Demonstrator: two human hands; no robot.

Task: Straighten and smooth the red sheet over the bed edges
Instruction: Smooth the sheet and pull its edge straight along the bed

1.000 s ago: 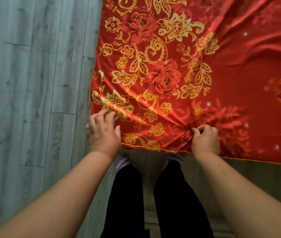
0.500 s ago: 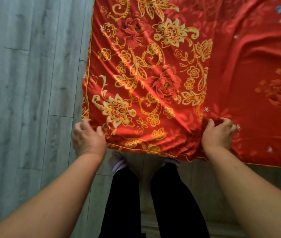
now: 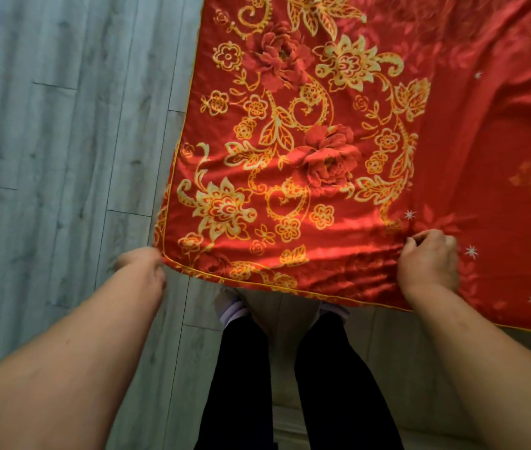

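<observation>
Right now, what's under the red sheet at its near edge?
Below the red sheet hem, floor and socked feet show. The bed itself is fully covered. At the corner, the left hand has its fingers out of sight.

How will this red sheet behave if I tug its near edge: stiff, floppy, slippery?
Likely floppy: the red sheet bunches into small puckers beside the right hand gripping it. Probably slippery, judging by its glossy sheen, so it may slip from a loose grip. Seems light: long folds lie loose farther right.
</observation>
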